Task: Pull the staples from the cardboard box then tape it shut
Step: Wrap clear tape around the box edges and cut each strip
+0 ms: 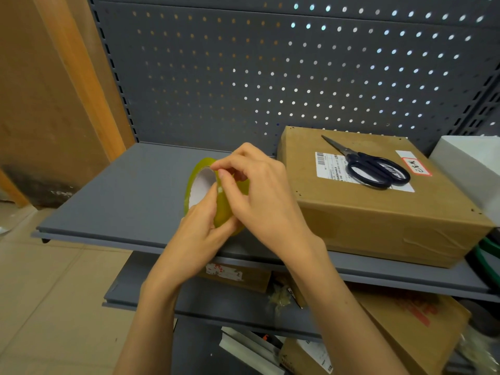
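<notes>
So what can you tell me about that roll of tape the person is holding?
The roll of tape is yellowish and see-through, wound on a white inner core that shows through its open middle. It is held on edge above the grey shelf, left of the cardboard box. The left hand grips it from below, thumb on the outer band. The right hand curls over the top, its fingertips pinching at the rim as if hunting for the loose end. No pulled-out strip is visible.
</notes>
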